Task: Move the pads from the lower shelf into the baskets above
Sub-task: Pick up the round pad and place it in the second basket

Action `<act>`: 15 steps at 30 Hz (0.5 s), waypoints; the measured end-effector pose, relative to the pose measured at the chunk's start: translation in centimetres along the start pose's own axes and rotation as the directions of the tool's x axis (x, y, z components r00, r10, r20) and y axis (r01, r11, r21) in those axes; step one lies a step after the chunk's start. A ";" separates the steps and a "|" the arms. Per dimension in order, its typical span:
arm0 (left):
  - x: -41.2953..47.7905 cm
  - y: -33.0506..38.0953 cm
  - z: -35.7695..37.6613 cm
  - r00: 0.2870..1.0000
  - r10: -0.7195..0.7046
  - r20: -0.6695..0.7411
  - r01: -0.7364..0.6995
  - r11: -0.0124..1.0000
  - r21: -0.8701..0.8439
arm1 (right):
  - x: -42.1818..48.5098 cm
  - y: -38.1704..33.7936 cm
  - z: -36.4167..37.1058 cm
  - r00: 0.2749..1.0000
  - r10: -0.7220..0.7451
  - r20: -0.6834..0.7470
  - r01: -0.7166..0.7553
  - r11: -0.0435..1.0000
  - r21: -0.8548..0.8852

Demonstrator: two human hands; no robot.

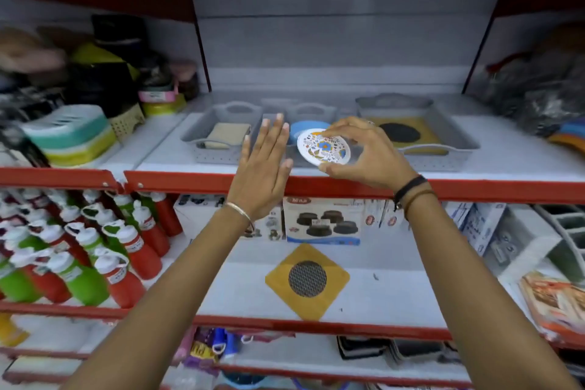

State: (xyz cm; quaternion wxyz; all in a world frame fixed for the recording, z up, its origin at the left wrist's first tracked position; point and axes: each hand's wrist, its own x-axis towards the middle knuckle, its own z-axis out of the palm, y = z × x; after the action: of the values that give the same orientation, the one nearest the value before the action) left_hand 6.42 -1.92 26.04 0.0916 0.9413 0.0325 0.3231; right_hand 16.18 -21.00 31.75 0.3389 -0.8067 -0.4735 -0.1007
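While the left hand (262, 165) hovered flat with fingers spread, the right hand (357, 152) pinched a round flowered pad (321, 146) over the middle basket (313, 112), beside a blue disc (300, 129).

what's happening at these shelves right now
A person is restocking pads into grey baskets on the upper shelf. The right hand holds a round floral pad over the middle basket, which already has a blue item in it. The left hand is open and empty beside it. One yellow pad with a dark round centre still lies on the lower shelf; a similar one sits in the right basket.
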 end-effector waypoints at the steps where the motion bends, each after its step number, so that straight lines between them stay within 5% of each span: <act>1: 1.4 -0.4 -0.2 1.000 0.006 0.017 -0.006 1.000 0.007 | 1.5 0.4 -0.1 1.000 -0.006 -0.011 0.006 1.000 -0.026; 7: 8.4 -3.0 0.4 0.981 0.044 0.187 -0.058 0.996 0.071 | 9.2 3.6 1.3 0.990 0.123 0.068 -0.110 0.979 -0.173; 15: 11.9 -4.5 1.8 0.886 0.104 0.452 -0.094 0.995 -0.044 | 12.1 6.5 4.3 0.951 0.224 0.212 -0.173 0.957 -0.235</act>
State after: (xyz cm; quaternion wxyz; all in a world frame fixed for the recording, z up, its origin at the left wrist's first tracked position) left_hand 16.91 3.66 30.98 0.0899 0.9902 -0.0412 0.0990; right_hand 27.34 -11.93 31.42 0.1999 -0.8883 -0.4130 -0.0197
